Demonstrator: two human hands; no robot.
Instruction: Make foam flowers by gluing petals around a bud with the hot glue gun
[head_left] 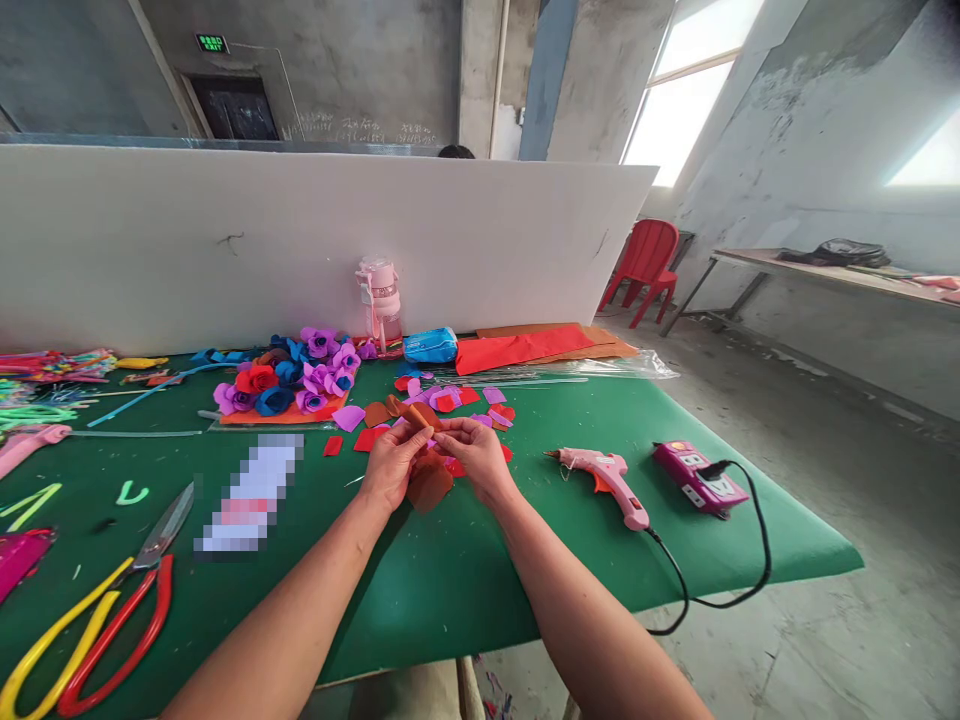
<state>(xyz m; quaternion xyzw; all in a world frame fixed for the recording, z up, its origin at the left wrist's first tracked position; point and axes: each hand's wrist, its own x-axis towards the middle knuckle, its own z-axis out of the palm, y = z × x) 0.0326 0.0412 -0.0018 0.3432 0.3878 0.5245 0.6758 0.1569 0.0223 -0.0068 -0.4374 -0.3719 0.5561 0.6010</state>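
Both of my hands meet over the green table, pinching a brown paper flower [429, 484] between the fingertips. My left hand [394, 462] is closed on its left side and my right hand [478, 455] on its right. One rounded brown petal hangs below the fingers, and a folded brown piece sticks up above them. The flower's centre is mostly hidden by my fingers. Around and behind my hands lie loose petals in purple, red and brown, among them a purple petal [348, 418] and a red piece [333, 446].
A pink glue gun [611, 482] lies to the right, its cord running to a purple power strip [697, 478]. Large scissors [142, 590] lie at left. Finished flowers [289, 375], a pink bottle [381, 305] and red sheets [517, 348] line the back before a white board [300, 240].
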